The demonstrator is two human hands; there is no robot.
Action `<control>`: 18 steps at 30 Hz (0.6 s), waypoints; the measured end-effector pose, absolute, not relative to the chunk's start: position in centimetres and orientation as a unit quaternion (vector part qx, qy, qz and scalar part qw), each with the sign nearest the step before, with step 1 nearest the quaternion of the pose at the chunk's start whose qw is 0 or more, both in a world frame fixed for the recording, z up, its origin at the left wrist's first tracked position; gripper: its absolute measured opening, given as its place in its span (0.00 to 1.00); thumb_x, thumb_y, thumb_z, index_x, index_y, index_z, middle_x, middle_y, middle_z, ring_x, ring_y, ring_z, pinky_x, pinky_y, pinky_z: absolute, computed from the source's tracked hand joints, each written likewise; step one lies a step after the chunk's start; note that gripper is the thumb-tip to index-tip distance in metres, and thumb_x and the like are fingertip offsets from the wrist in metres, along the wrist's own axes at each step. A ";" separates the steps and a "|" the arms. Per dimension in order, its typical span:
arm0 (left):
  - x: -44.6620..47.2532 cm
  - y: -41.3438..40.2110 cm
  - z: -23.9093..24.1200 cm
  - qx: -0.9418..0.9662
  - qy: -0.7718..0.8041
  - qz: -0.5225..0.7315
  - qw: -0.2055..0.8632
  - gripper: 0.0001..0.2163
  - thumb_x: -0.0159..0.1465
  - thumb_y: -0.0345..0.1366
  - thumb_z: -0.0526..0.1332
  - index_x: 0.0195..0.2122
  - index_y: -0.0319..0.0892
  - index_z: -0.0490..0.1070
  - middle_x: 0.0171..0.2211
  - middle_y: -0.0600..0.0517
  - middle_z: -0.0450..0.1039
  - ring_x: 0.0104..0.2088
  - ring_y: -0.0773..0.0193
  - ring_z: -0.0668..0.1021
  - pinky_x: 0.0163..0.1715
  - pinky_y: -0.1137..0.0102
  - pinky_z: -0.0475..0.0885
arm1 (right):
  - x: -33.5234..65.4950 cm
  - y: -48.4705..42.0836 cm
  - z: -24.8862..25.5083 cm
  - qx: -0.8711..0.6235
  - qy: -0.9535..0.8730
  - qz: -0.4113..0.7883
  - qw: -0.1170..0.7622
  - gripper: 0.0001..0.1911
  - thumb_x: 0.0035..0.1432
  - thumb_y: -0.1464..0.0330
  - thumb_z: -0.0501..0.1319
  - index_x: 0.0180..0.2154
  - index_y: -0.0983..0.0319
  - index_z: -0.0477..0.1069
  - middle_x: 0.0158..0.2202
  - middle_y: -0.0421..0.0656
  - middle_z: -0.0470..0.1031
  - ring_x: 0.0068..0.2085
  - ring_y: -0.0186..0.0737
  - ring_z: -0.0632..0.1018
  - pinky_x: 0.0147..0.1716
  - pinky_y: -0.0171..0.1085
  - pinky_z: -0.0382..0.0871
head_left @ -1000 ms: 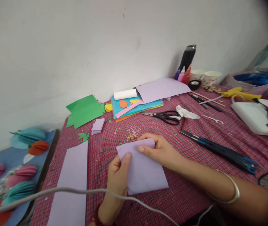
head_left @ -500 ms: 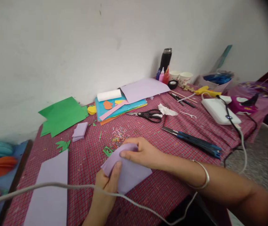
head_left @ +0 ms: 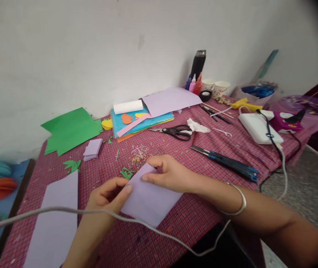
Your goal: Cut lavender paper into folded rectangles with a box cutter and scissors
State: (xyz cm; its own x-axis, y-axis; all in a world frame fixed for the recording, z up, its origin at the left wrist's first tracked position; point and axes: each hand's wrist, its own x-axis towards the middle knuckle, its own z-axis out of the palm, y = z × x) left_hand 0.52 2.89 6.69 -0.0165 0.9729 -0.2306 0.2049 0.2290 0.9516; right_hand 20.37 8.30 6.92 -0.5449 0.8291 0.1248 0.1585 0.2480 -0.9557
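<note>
A folded lilac paper sheet lies on the red checked tablecloth in front of me. My left hand pinches its left edge with thumb and fingers closed. My right hand, a silver bangle on its wrist, presses down on the sheet's upper corner with curled fingers. A grey cable crosses in front of the hands.
A long lilac strip lies at the left. Behind are green paper, a small lilac stack, coloured sheets, black scissors, a blue-handled tool, a white box, a yellow glue gun, cups and bottles.
The sheet, bent upward half a second ago, now lies flatter on the cloth. My left hand has shifted left to its edge. The camera view has swung to the right since the first frame.
</note>
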 end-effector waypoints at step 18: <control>0.6 3.9 6.6 0.245 0.592 0.620 0.452 0.16 0.39 0.40 0.74 0.25 0.39 0.73 0.20 0.56 0.72 0.19 0.70 0.71 0.19 0.77 0.66 | 19.9 9.2 5.7 -0.253 -0.421 0.781 0.387 0.32 0.40 0.57 0.73 0.46 0.62 0.72 0.42 0.45 0.75 0.40 0.38 0.75 0.42 0.37 0.69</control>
